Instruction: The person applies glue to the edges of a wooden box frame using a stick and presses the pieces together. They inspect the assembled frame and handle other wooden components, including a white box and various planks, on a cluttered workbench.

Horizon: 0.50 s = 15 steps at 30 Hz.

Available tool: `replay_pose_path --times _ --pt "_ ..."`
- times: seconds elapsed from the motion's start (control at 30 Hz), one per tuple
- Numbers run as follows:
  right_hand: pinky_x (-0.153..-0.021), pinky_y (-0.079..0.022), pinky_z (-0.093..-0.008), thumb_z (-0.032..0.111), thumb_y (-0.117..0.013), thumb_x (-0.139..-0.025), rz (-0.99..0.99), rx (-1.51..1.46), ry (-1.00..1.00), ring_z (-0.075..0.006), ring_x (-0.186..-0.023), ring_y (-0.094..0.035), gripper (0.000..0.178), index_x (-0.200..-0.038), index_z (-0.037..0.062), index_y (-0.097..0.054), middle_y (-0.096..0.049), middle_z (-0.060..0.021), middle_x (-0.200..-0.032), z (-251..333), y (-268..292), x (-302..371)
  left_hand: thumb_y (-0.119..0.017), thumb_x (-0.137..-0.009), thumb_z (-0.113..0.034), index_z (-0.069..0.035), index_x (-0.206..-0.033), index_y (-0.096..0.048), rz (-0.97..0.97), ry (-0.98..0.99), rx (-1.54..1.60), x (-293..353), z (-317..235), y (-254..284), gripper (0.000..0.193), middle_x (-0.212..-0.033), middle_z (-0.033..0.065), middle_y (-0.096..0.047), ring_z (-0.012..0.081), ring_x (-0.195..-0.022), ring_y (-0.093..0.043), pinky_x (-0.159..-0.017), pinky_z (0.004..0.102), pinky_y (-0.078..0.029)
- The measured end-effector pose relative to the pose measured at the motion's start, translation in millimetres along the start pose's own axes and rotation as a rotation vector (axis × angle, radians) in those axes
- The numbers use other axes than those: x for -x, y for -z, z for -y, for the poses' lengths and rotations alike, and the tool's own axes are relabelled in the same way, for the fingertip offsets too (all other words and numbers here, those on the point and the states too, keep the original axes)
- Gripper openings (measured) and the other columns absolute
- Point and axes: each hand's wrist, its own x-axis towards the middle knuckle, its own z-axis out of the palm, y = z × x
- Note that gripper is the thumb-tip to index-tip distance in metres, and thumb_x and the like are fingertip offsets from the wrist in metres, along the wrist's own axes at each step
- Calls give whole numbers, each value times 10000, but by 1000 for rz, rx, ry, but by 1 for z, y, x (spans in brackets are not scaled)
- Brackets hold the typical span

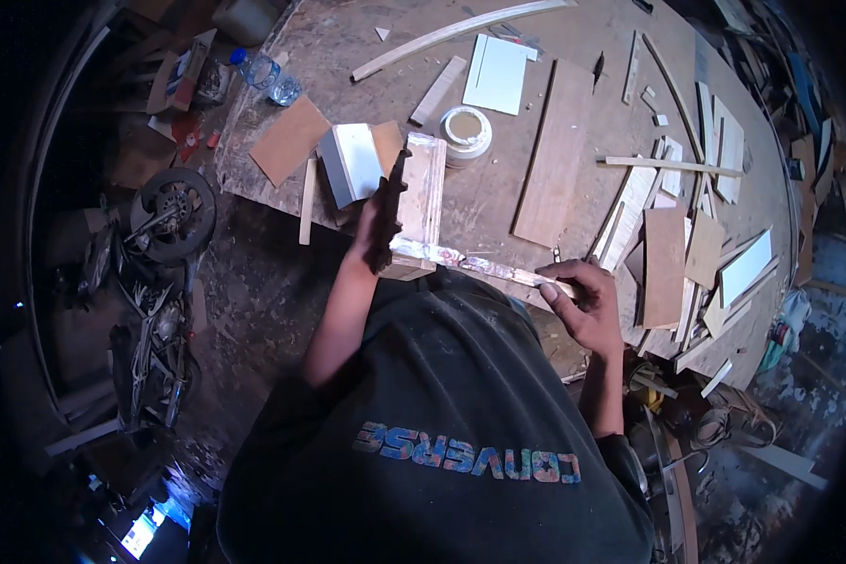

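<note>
While R hand (588, 299) pinches smeared strip (489, 268), L hand (383, 224) grips wooden pc (423, 193).

On the table (503, 202), the box (424, 179) sits at the near edge. The left hand (379, 221) is at its left side; the stick (489, 267) runs from its near end rightward to the right hand (587, 299). Just beyond the box, slightly right, stands the tub (468, 157), with the panel (498, 75) behind it. Right of the tub lies the plank (553, 155); farther right, offcuts (665, 268). The bottle (277, 86) lies by the left edge. Left of the table is the motorcycle (155, 305).
</note>
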Motion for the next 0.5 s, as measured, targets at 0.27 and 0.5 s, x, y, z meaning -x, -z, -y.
replay_pose_path --times 0.27,0.5 --pt "-789 -523 -275 42 -713 -868 41 65 -59 -151 -887 -671 168 -1021 -25 -698 -718 -109 -980 -5 9 9 -586 -953 -436 -45 -1282 -567 134 49 267 -5 2 23 512 -1042 90 -682 213 -879 -693 -731 360 -595" --pt "-746 -509 -272 72 -753 -840 -43 110 43 -151 -858 -658 192 -1016 4 -716 -714 -87 -917 -4 6 7 -616 -934 -424 -39 -1268 -573 204 94 300 -5 4 21 511 -1035 97 -687 212 -867 -699 -733 356 -599"
